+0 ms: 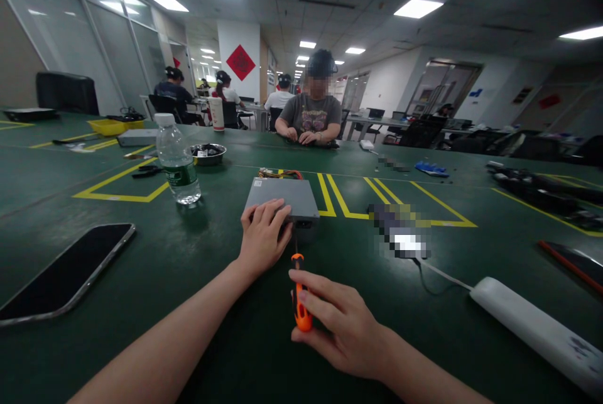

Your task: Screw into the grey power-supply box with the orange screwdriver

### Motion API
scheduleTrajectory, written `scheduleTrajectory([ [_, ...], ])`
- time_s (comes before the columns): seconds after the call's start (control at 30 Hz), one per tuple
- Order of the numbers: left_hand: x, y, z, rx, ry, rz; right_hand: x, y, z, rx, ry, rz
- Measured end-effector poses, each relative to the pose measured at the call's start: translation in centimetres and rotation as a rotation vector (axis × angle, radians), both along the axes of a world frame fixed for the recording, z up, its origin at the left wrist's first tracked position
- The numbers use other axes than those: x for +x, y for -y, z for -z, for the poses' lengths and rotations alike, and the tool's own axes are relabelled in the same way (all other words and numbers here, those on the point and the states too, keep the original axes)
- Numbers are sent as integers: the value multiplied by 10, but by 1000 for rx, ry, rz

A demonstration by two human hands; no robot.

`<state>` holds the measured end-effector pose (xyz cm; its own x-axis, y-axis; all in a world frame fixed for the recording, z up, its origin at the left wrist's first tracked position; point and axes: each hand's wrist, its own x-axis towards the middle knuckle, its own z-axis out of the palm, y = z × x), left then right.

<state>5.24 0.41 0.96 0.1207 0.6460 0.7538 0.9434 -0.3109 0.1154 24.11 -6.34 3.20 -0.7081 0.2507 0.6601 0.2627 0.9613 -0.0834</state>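
Note:
A grey metal computer power supply (287, 193) lies on the green table in front of me, its socket side facing me and coloured cables at its far edge. My left hand (266, 234) grips its near left corner, fingers over the top and thumb at the front face. Between the fingers and thumb of my right hand (342, 319) is an orange and black screwdriver (302, 310). Its shaft points away from me to the front face of the power supply. Whether the tip sits in a screw is hidden.
To the left stand a water bottle (178, 162) and a metal bowl (208, 153) of small parts; a phone (68, 272) lies nearer. At right are a blurred device (400, 231) with a cable and a white power strip (537, 328). Across the table sits a person (311, 112).

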Motion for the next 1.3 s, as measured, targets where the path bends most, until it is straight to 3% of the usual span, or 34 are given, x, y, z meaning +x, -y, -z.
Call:
scheduleTrajectory([
  [0.17, 0, 1, 0, -4, 15, 8, 0, 0, 1, -113, -31, -32],
  [0.3, 1, 1, -1, -8, 16, 6, -1, 4, -5, -49, 104, 21],
  [0.4, 0, 1, -1, 4, 12, 11, -1, 3, -3, -12, 54, 33],
  [0.53, 0, 1, -1, 4, 6, 5, 0, 1, 2, -77, -12, 3],
  [0.63, 0, 1, -1, -6, 2, -2, -1, 3, -2, -118, 56, -4],
  [0.73, 0, 1, -1, -5, 0, -3, -2, 4, -5, -67, 131, 21],
  [0.87, 0, 0, 1, 10, 0, -3, -1, 2, -1, -7, 19, 35],
  [1.07, 0, -1, 0, 11, 0, 5, 1, 3, -3, -110, 36, -1],
  [1.17, 0, -1, 0, 9, 1, 6, 0, 3, -6, -37, 106, 24],
  [1.3, 0, -1, 0, 11, -2, 5, 0, 0, -3, 24, 2, 45],
])
